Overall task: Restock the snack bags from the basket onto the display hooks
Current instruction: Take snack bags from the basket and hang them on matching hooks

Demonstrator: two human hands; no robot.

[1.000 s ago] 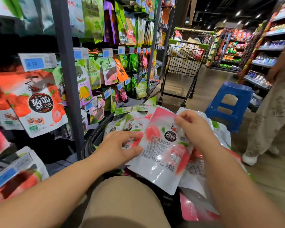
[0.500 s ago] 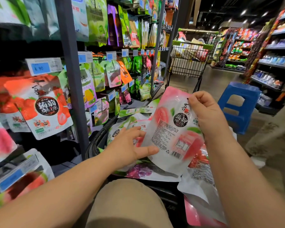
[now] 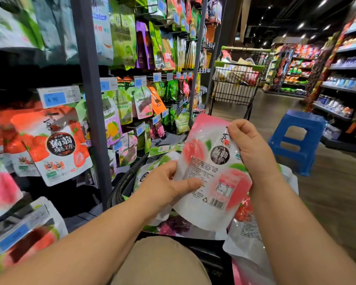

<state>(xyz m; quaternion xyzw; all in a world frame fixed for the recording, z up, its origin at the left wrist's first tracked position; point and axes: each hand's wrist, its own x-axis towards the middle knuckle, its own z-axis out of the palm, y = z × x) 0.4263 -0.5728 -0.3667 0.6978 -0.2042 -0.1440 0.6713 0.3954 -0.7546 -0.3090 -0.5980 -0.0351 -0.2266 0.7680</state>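
Item 1: peach snack bag (image 3: 212,171). Pink and white pouch, printed back side facing me, barcode at the lower end. I hold it upright and slightly tilted above the basket (image 3: 121,179), clear of the other bags (image 3: 150,171) lying inside.

Item 2: my left hand (image 3: 169,186). Forearm comes in from the lower left, wrist straight. The thumb lies flat across the pouch's lower left face; the fingers are curled behind its left edge, so the pouch is pinched between them.

Item 3: my right hand (image 3: 249,147). Forearm rises from the lower right, wrist bent inward. Fingers curled, gripping the pouch's upper right corner, knuckles toward me.

Item 4: display rack (image 3: 90,99), to my left. Grey upright, rows of hanging pouches. A strawberry bag (image 3: 56,145) hangs beneath a blue price tag (image 3: 58,97), well apart from the pouch I hold.

Item 5: my knee (image 3: 158,262) in beige cloth, below the basket.

Item 6: aisle beyond. Blue stool (image 3: 296,138) on the floor to the right; a wire shopping cart (image 3: 234,83) farther back, loaded with goods.
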